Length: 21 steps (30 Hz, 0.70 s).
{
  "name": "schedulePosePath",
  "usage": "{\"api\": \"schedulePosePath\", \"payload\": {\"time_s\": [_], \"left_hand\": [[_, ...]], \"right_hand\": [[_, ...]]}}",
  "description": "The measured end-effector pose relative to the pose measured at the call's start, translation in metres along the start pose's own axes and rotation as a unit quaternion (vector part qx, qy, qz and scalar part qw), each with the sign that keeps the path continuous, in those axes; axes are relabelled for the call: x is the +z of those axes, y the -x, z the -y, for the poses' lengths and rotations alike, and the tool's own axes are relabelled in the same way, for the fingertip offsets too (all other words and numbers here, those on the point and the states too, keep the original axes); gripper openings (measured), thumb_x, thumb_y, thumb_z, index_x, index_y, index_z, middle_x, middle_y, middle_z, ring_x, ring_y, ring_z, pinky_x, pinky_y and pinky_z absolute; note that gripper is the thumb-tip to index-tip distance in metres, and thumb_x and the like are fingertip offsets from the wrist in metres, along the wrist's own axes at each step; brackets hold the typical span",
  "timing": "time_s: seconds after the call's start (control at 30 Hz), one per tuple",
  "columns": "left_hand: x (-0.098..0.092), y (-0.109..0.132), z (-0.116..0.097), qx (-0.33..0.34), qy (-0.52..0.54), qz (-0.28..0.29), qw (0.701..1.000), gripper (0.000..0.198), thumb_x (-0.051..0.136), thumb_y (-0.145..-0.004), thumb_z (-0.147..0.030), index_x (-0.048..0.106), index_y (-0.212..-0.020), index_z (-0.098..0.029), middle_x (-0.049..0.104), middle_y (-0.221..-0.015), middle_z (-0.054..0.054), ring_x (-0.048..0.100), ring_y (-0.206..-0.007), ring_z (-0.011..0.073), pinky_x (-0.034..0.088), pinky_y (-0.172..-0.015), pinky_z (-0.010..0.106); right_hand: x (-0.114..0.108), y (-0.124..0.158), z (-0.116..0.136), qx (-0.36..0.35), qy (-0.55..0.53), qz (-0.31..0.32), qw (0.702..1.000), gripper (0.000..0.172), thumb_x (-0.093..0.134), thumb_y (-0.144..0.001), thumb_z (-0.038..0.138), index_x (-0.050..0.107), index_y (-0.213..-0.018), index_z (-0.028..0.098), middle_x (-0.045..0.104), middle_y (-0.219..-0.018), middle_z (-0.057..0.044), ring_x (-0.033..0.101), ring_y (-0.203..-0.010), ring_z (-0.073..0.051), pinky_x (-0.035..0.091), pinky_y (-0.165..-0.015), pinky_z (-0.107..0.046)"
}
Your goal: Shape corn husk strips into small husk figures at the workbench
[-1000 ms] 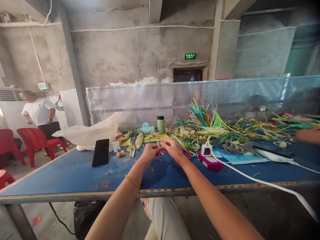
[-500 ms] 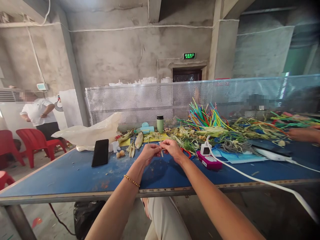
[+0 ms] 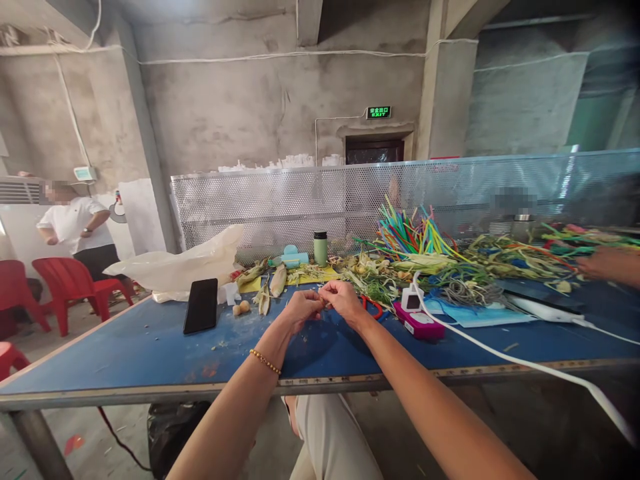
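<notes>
The left hand (image 3: 303, 309) and right hand (image 3: 346, 301) met above the blue table (image 3: 125, 353), back from its near edge. The fingers of both were drawn into a narrow pinch around a small pale piece (image 3: 325, 304), which sat between the fingertips; they hid most of it, so its shape could not be told. Just right of the right hand lay red handles (image 3: 373, 307). Farther right, a purple box (image 3: 419, 324) carried a white plug (image 3: 413, 301), and a white cable (image 3: 600, 397) ran out past the table's near edge. To the left of the left hand lay a husk (image 3: 263, 300), a corn ear (image 3: 278, 281) and a wooden knob (image 3: 241, 308). A phone (image 3: 201, 307) lay closer to the table's left edge, with a plastic bag (image 3: 185, 265) at the far left corner. Near the far edge a green bottle (image 3: 321, 249) stood upright, and coloured sticks (image 3: 413, 233) rose from a leafy heap (image 3: 380, 277). Toward the table's right, another person's hand (image 3: 607, 265) reached in, blurred
</notes>
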<state>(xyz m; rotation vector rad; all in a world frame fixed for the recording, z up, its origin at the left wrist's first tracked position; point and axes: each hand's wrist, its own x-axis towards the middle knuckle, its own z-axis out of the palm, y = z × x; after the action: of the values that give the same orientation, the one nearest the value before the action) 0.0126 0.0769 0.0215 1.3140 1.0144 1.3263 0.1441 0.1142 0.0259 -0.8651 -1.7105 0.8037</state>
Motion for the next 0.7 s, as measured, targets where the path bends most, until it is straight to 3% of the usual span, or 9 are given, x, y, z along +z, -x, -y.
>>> {"api": "schedulePosePath", "payload": {"time_s": [0.17, 0.3, 0.47, 0.7], "left_hand": [[-0.0022, -0.0016, 0.0003, -0.027, 0.010, -0.007, 1.000, 0.020, 0.076, -0.061, -0.013, 0.056, -0.057, -0.012, 0.054, -0.049, -0.002, 0.048, -0.040, 0.0064, 0.043, -0.047, 0.022], [-0.0059, -0.0035, -0.0029, -0.050, 0.048, -0.040, 0.997, 0.024, 0.079, -0.063, -0.018, 0.055, -0.059, -0.014, 0.055, -0.047, -0.002, 0.051, -0.040, 0.0088, 0.041, -0.046, 0.022], [-0.0079, -0.0059, -0.0018, -0.038, 0.074, -0.020, 0.996, 0.027, 0.080, -0.064, -0.023, 0.056, -0.057, -0.014, 0.058, -0.050, 0.000, 0.053, -0.042, 0.0090, 0.042, -0.048, 0.022], [-0.0082, -0.0095, 0.0038, 0.025, 0.058, -0.044, 0.997, 0.027, 0.081, -0.063, -0.022, 0.057, -0.054, -0.014, 0.058, -0.053, 0.001, 0.051, -0.047, 0.0095, 0.044, -0.053, 0.025]], "right_hand": [[0.0004, -0.0019, -0.0033, -0.016, 0.033, 0.004, 0.999, 0.017, 0.061, -0.075, 0.032, 0.061, -0.067, 0.017, 0.063, -0.064, -0.002, 0.057, -0.053, -0.013, 0.047, -0.050, -0.023], [0.0003, -0.0001, 0.0002, 0.032, 0.024, 0.008, 0.999, 0.025, 0.061, -0.080, 0.042, 0.060, -0.075, 0.017, 0.065, -0.068, -0.002, 0.059, -0.048, -0.013, 0.041, -0.040, -0.022], [-0.0004, 0.0018, 0.0015, 0.030, 0.018, 0.012, 0.999, 0.020, 0.067, -0.075, 0.032, 0.058, -0.065, 0.017, 0.058, -0.052, 0.001, 0.057, -0.046, -0.013, 0.041, -0.040, -0.020], [-0.0004, 0.0026, 0.0041, 0.062, -0.045, 0.016, 0.997, 0.023, 0.069, -0.074, 0.037, 0.060, -0.068, 0.016, 0.064, -0.061, -0.002, 0.058, -0.049, -0.012, 0.039, -0.039, -0.020]]}}
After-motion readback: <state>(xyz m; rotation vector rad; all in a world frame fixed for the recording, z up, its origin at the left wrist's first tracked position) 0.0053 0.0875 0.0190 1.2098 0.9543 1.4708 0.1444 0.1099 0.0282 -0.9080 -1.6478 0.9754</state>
